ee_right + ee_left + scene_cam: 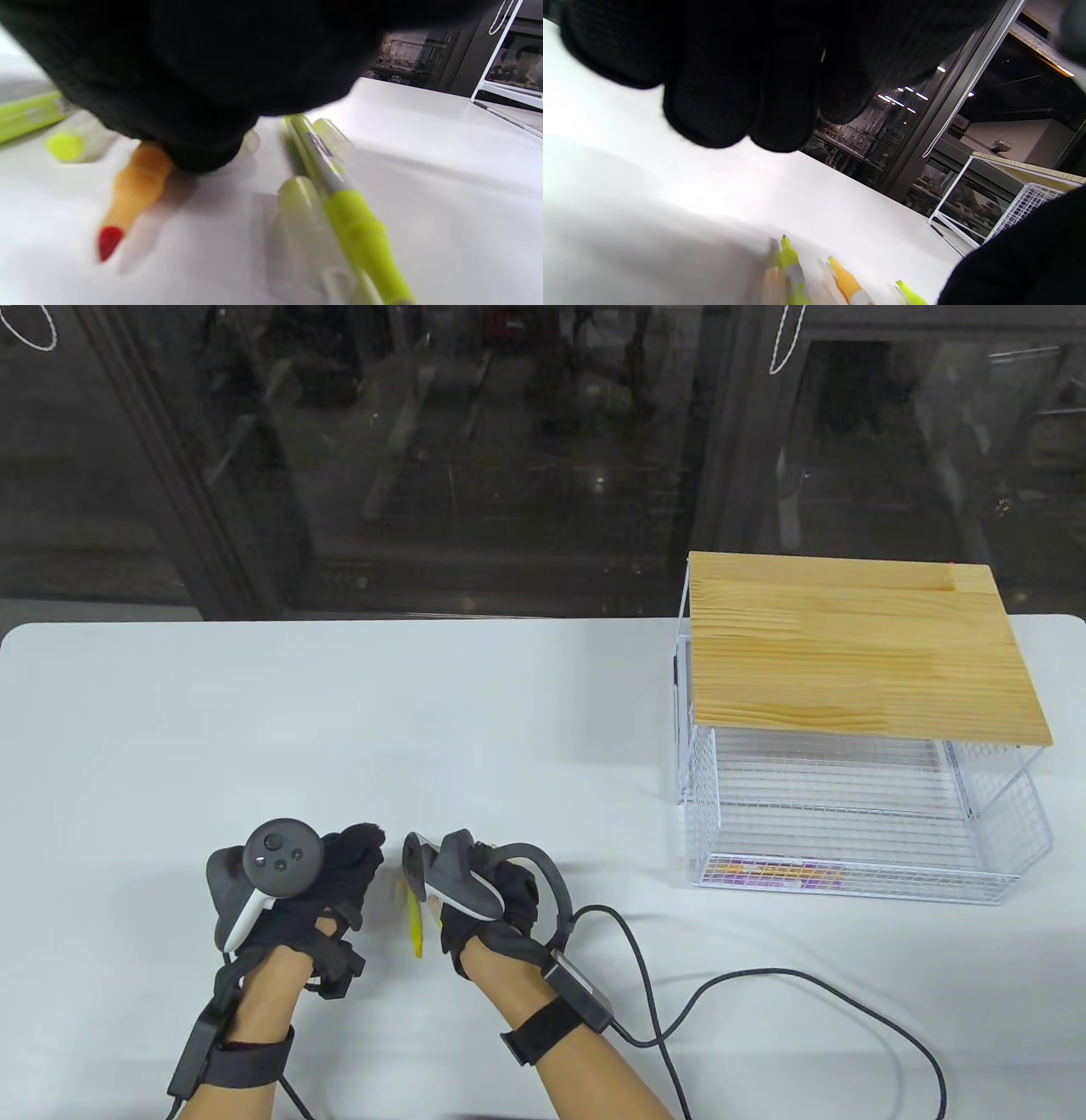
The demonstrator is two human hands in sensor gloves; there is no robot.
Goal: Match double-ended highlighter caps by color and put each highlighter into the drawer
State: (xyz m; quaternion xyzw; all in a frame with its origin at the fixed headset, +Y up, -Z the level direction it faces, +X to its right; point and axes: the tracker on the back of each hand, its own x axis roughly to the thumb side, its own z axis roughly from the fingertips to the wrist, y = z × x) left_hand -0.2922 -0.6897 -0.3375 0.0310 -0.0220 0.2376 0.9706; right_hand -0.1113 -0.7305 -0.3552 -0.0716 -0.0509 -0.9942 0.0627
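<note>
We see both hands low on the white table (543, 704), close together near its front edge. The left hand (327, 882) hangs with fingers (712, 110) loosely curled, holding nothing. The right hand (496, 899) presses down on an uncapped orange highlighter (135, 186); we cannot tell its grip. A yellow-green highlighter (339, 190) and a clear cap (297, 224) lie just beside it. The wire drawer (857, 831) stands open, well apart on the right.

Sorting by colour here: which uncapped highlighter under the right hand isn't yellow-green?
The orange highlighter, with its dark red tip bare, lying partly under the right hand. The yellow-green highlighter lies beside it.
</note>
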